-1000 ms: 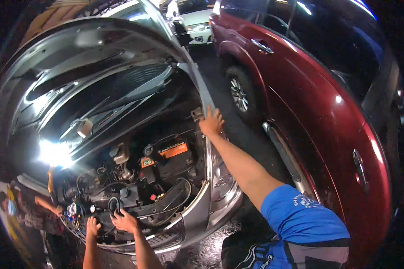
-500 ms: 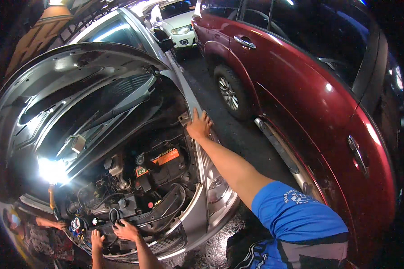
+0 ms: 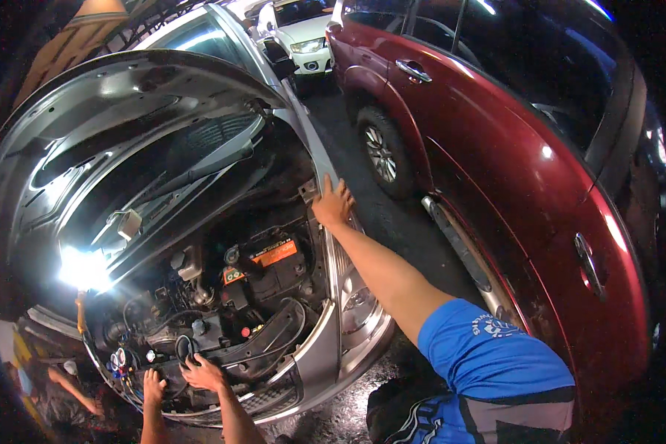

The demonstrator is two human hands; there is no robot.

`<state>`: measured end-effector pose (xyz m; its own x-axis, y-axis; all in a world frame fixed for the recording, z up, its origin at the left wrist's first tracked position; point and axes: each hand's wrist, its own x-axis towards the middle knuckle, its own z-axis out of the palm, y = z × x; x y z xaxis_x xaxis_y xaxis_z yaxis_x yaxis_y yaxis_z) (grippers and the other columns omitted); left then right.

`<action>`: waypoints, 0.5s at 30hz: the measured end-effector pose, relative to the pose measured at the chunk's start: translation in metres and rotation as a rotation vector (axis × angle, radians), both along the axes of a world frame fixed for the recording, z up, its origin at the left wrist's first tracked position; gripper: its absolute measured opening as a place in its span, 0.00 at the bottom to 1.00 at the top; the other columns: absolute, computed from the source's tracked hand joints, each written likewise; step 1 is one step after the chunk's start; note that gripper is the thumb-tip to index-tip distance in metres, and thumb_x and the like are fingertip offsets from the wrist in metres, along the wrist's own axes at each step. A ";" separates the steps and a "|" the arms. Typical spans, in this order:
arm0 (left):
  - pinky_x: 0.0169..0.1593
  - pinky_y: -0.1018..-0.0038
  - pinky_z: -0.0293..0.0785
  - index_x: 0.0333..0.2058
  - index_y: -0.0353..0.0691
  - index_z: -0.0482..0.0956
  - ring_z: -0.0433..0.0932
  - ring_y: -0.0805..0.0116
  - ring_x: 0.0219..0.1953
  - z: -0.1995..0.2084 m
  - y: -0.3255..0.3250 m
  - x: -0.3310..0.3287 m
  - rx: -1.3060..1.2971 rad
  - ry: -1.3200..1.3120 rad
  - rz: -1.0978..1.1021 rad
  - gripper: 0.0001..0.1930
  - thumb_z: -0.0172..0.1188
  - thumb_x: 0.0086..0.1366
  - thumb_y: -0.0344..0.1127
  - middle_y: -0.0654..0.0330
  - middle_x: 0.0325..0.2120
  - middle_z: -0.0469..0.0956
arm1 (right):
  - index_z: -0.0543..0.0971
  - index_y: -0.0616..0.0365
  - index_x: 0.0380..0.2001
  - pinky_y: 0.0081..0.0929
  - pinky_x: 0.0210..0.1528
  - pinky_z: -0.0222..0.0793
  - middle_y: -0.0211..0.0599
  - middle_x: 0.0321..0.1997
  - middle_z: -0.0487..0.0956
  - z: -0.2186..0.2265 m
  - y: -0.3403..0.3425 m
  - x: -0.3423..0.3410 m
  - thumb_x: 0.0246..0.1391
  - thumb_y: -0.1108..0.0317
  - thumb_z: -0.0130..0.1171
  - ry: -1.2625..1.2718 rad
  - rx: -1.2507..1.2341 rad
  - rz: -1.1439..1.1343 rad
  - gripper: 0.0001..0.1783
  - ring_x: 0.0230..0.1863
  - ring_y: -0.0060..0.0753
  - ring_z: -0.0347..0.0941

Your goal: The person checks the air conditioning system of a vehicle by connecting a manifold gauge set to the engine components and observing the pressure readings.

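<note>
My left hand (image 3: pixel 154 385) rests at the front edge of the grey car's engine bay, fingers apart, with nothing visible in it. Beside it, my right hand (image 3: pixel 203 374) has its fingers closed around the lower part of a thin black loop (image 3: pixel 186 346); whether it is a hose or a cable I cannot tell. A set of dial gauges (image 3: pixel 120 360) with coloured hoses sits left of my hands. Between the gauges and my right hand lies a small white round piece (image 3: pixel 150 356). The car battery (image 3: pixel 274 260) with an orange label is farther back.
A co-worker in a blue shirt (image 3: pixel 488 344) leans a hand (image 3: pixel 333 202) on the fender. Another person's forearm (image 3: pixel 74 390) shows at lower left. A bright lamp (image 3: pixel 85 268) shines under the raised hood (image 3: pixel 148 85). A red car (image 3: pixel 488 163) stands close on the right.
The view has shifted slightly. The person at lower left has drawn a hand down and away from the gauge hoses. My hands stay at the front edge, the right one still at the loop.
</note>
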<state>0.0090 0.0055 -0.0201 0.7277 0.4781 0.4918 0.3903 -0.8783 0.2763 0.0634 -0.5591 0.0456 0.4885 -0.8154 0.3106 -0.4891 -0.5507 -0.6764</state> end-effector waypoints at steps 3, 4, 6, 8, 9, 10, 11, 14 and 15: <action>0.69 0.48 0.61 0.59 0.44 0.79 0.65 0.49 0.69 0.000 0.000 0.000 0.008 0.018 -0.006 0.26 0.53 0.75 0.56 0.50 0.67 0.69 | 0.57 0.41 0.78 0.68 0.72 0.50 0.65 0.77 0.57 0.001 0.000 -0.001 0.59 0.57 0.59 0.003 0.003 0.012 0.44 0.73 0.72 0.57; 0.68 0.48 0.61 0.58 0.44 0.80 0.65 0.49 0.69 0.000 0.000 0.000 0.013 0.007 -0.010 0.25 0.53 0.75 0.56 0.50 0.67 0.69 | 0.57 0.41 0.77 0.68 0.72 0.50 0.65 0.76 0.57 0.001 0.000 -0.001 0.59 0.57 0.59 0.049 0.046 0.028 0.44 0.73 0.72 0.57; 0.68 0.48 0.61 0.58 0.44 0.80 0.66 0.49 0.69 0.000 0.000 -0.001 0.016 -0.003 -0.012 0.25 0.53 0.75 0.56 0.50 0.67 0.69 | 0.58 0.41 0.77 0.68 0.72 0.50 0.64 0.77 0.57 0.001 0.000 -0.001 0.59 0.56 0.59 -0.007 -0.009 0.010 0.44 0.73 0.71 0.57; 0.67 0.48 0.62 0.56 0.43 0.81 0.67 0.48 0.68 0.001 0.000 -0.001 0.021 0.004 -0.002 0.24 0.53 0.75 0.56 0.49 0.66 0.70 | 0.58 0.41 0.77 0.68 0.72 0.50 0.64 0.77 0.57 0.002 0.001 -0.002 0.59 0.56 0.60 -0.008 -0.012 0.011 0.44 0.73 0.71 0.57; 0.67 0.48 0.62 0.56 0.43 0.81 0.67 0.48 0.68 0.001 -0.001 -0.001 0.024 -0.011 -0.021 0.24 0.53 0.75 0.56 0.49 0.66 0.70 | 0.58 0.41 0.77 0.68 0.72 0.50 0.64 0.77 0.57 0.002 0.001 -0.002 0.59 0.56 0.60 -0.006 -0.009 0.010 0.44 0.74 0.71 0.57; 0.67 0.49 0.62 0.55 0.43 0.82 0.67 0.48 0.68 0.001 -0.001 -0.002 0.022 -0.019 -0.023 0.24 0.54 0.75 0.55 0.49 0.66 0.71 | 0.58 0.41 0.77 0.67 0.72 0.50 0.64 0.77 0.57 0.002 0.001 -0.002 0.59 0.56 0.60 0.045 0.037 0.024 0.43 0.74 0.70 0.56; 0.67 0.49 0.63 0.55 0.43 0.82 0.67 0.48 0.68 0.002 -0.001 -0.002 0.012 -0.008 -0.004 0.24 0.54 0.75 0.55 0.48 0.65 0.71 | 0.58 0.41 0.77 0.67 0.72 0.50 0.64 0.77 0.57 0.003 0.001 -0.002 0.59 0.56 0.60 -0.001 -0.006 0.013 0.43 0.74 0.70 0.56; 0.67 0.49 0.63 0.55 0.44 0.82 0.67 0.48 0.68 0.003 -0.002 -0.002 0.020 -0.008 -0.002 0.23 0.55 0.74 0.54 0.48 0.65 0.71 | 0.59 0.40 0.77 0.62 0.73 0.52 0.61 0.76 0.59 0.005 0.001 -0.002 0.60 0.54 0.59 0.043 0.005 0.002 0.42 0.74 0.66 0.57; 0.67 0.49 0.63 0.55 0.44 0.82 0.67 0.48 0.68 0.003 -0.002 -0.002 0.025 -0.023 -0.014 0.23 0.55 0.74 0.54 0.48 0.65 0.71 | 0.59 0.40 0.77 0.65 0.72 0.51 0.62 0.77 0.58 0.005 0.001 -0.003 0.60 0.55 0.59 0.021 0.001 0.003 0.42 0.74 0.68 0.57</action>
